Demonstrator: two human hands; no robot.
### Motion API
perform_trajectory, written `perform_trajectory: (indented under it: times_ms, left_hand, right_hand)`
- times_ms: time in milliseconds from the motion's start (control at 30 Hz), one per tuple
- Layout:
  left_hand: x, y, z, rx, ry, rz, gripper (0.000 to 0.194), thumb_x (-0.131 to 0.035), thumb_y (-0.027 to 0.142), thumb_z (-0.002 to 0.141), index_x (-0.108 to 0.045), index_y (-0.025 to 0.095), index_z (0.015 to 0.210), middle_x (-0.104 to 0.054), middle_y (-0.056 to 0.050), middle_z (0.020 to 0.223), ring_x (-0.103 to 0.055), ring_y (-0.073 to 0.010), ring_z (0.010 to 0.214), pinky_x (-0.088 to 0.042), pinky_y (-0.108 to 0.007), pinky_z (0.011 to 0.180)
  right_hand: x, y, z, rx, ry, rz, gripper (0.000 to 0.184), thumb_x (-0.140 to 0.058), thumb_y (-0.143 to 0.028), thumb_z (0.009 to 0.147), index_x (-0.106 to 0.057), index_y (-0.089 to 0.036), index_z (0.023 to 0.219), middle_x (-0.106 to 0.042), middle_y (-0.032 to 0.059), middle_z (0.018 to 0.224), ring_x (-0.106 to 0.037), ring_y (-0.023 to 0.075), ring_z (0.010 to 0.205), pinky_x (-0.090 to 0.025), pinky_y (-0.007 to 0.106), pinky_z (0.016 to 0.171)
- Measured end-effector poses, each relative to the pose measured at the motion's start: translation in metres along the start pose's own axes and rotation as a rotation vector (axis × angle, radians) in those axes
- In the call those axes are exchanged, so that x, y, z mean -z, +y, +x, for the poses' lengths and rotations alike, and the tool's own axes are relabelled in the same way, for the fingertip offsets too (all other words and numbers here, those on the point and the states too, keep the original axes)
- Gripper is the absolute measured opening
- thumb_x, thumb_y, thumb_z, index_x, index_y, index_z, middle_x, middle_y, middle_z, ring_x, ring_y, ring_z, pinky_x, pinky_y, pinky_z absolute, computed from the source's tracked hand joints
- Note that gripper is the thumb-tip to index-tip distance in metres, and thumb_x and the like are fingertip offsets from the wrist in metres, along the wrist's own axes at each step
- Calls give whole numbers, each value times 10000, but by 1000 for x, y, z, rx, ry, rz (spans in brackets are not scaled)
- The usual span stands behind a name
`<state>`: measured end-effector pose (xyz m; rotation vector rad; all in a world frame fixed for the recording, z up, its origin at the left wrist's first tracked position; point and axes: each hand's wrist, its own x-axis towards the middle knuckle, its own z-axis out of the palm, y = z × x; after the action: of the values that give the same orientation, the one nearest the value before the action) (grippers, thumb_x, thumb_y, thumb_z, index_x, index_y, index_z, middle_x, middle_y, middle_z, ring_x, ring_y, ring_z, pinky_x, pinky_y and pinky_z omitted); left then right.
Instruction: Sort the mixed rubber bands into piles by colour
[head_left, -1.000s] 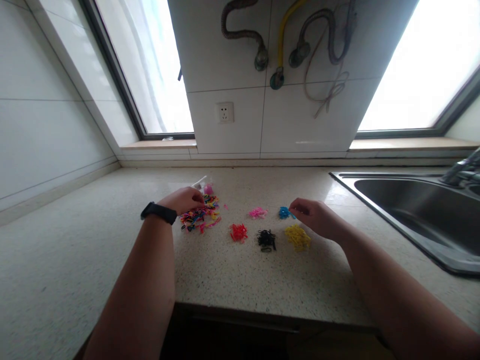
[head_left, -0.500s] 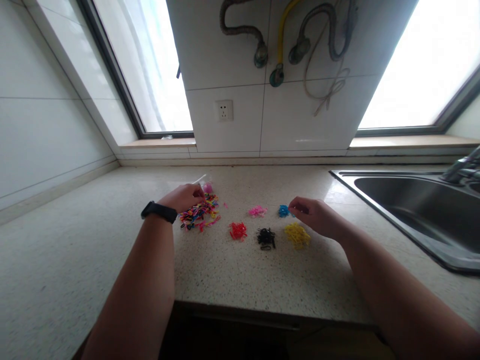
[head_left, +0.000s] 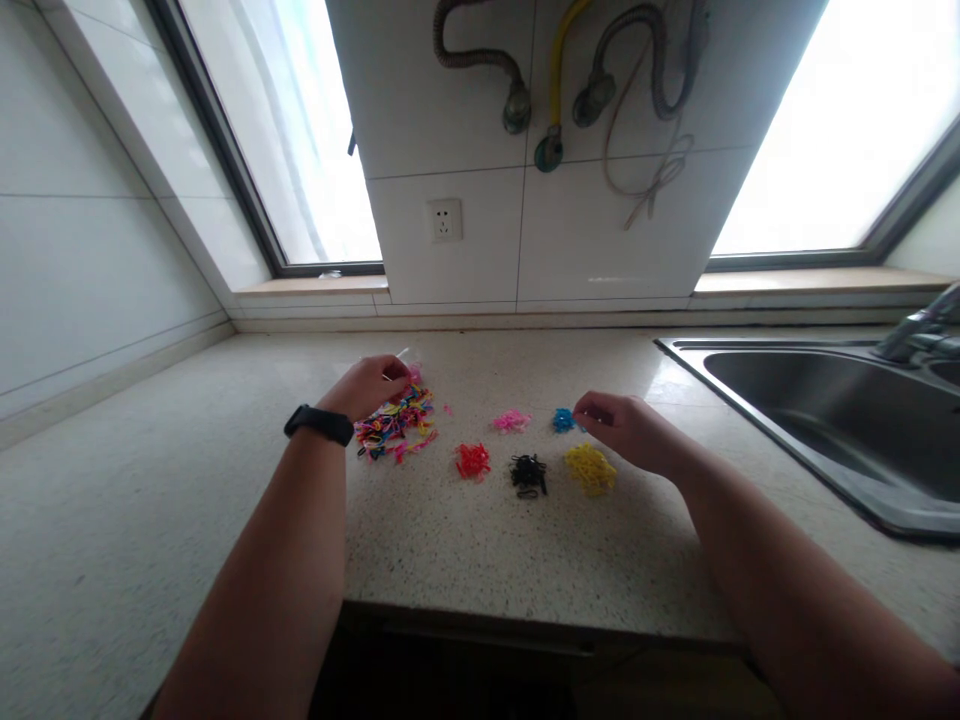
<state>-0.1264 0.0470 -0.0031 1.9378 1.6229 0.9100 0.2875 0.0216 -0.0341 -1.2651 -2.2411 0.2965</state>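
Bands [head_left: 389,434] seem only partly split by colour, a mixed heap [head_left: 405,412] left.
Pink pile [head_left: 511,421], red pile [head_left: 472,462], black pile [head_left: 529,473], yellow pile [head_left: 590,469] and blue pile [head_left: 563,420] share the surface [head_left: 465,550]. Well apart, the left hand [head_left: 372,386] is at the heap's far edge, the right hand [head_left: 618,424] beside the blue; whether either grips anything cannot be told.

With our left hand [head_left: 372,386] at eleven o'clock and our right hand [head_left: 616,424] at one, we hold both arms [head_left: 281,545] forward, fingers [head_left: 591,403] curled.
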Motion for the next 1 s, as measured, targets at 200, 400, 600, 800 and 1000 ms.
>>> perform_trajectory:
  times_ms: [200,400,600,800,1000]
  left_hand:
    - [-16,19,-1,-37,-3,-423,159,-679,249,782,-619,136,876,-666,-22,731,-629,-114,645,-529,-270,676]
    - [-24,33,-5,-29,-32,-690,219,-721,250,770,-615,140,927,-655,-12,782,-642,-104,689,-537,-251,689]
    - [-25,38,-7,-7,53,-796,217,-716,227,758,-604,141,923,-658,-9,769,-640,-98,679,-547,-242,701]
    - [-38,53,-11,-11,15,-921,209,-733,230,764,-603,147,905,-667,2,752,-635,-77,668,-529,-179,648]
    - [-64,69,-16,5,-60,-1010,204,-735,223,778,-608,145,916,-680,-5,784,-642,-74,683,-536,-174,656]
  right_hand:
    - [1,-3,-1,3,11,-6,197,-540,-357,906,-662,-208,864,-566,-12,629,-467,122,559,-352,253,538]
    - [3,-10,-1,26,28,12,184,-541,-345,905,-658,-213,858,-572,-12,628,-465,120,555,-353,251,533]
    - [3,-12,-1,16,20,2,177,-551,-352,902,-663,-221,861,-583,-11,626,-471,124,549,-346,262,535]
    - [3,-17,-1,21,8,11,180,-543,-351,913,-654,-218,864,-586,-6,639,-457,124,550,-339,261,537]
    - [-3,-28,1,59,15,45,162,-547,-316,905,-662,-211,862,-609,-1,663,-463,118,563,-350,255,559]
